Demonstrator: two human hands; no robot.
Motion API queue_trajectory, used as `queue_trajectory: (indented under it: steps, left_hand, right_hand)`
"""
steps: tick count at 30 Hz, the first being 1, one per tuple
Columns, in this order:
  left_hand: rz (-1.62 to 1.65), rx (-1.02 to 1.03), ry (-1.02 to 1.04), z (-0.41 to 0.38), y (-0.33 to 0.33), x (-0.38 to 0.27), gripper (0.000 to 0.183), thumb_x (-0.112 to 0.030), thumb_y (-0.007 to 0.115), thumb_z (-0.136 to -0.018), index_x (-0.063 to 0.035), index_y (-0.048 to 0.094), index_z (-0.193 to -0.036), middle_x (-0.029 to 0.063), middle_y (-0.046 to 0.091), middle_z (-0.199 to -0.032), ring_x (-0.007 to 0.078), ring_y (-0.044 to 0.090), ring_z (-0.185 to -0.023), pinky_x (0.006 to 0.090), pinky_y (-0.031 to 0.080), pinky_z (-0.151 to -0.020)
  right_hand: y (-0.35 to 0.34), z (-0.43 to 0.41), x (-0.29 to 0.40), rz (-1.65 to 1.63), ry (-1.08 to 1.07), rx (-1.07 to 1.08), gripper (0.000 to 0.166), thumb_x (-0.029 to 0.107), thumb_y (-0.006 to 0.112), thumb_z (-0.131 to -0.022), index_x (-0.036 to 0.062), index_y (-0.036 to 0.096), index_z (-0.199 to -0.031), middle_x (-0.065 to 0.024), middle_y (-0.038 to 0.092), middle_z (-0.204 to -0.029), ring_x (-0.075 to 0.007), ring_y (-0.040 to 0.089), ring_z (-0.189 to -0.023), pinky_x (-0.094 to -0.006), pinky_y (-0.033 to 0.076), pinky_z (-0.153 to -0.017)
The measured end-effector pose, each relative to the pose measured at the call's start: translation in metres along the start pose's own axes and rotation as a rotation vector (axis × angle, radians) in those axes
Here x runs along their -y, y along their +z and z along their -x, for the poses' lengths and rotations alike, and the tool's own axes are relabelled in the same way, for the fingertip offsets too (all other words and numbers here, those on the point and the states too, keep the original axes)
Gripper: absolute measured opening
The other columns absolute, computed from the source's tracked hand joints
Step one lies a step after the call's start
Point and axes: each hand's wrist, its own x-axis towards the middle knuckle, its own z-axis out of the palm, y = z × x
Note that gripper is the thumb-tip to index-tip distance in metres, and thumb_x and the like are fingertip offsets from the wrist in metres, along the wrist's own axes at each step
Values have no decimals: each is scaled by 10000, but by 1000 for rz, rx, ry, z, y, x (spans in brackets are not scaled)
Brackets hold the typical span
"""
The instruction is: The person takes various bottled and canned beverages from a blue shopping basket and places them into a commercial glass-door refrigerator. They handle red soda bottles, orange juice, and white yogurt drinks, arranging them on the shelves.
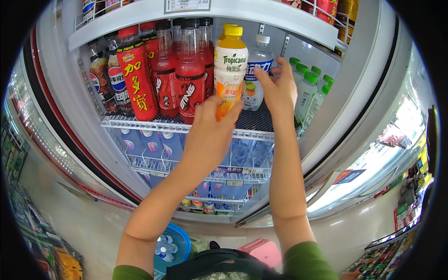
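My left hand (pixel 213 127) has its fingers around the lower part of a Tropicana orange juice bottle (pixel 231 66) with a yellow cap, standing upright at the front of the cooler shelf. Another yellow cap shows behind it. My right hand (pixel 280 82) is raised with fingers apart, beside a clear drink bottle (pixel 259 52) with a white cap and blue label. It holds nothing that I can see. Left of the juice stand red Sting bottles (pixel 190 73), a red bottle with yellow characters (pixel 135 77) and cola bottles (pixel 115 75). Green-capped bottles (pixel 308 87) stand at the right.
A white wire rail (pixel 168 125) edges the shelf, with more bottles on racks below. A thick shelf edge (pixel 147 26) crosses above. On the floor are a blue basket (pixel 185 241) holding bottles and a pink stool (pixel 262 250). Glass doors flank the cooler opening.
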Motion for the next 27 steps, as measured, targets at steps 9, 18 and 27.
queue_trajectory:
  steps: [9,18,27]
  left_hand:
    - [-263,-12,88,8,17,6,489,-248,786,-765,-79,663,-1207,189,378,-1412,380,449,-1220,443,452,-987]
    - [-202,-52,101,11,18,16,472,-247,769,-787,-49,652,-1199,202,332,-1501,408,429,-1313,425,432,-1059]
    - [-166,-7,129,11,12,21,409,-182,734,-836,-61,649,-1217,218,302,-1523,400,407,-1361,429,423,-1075]
  right_hand:
    - [19,-6,-5,195,37,192,910,445,796,-683,-32,400,-1349,-193,704,-991,-359,691,-929,-437,537,-823]
    - [21,-7,-8,116,49,197,731,409,824,-662,44,530,-1222,-140,723,-990,-299,712,-924,-410,542,-827]
    - [31,-29,-19,134,4,215,704,405,824,-670,12,512,-1165,-188,713,-957,-361,705,-908,-431,541,-834]
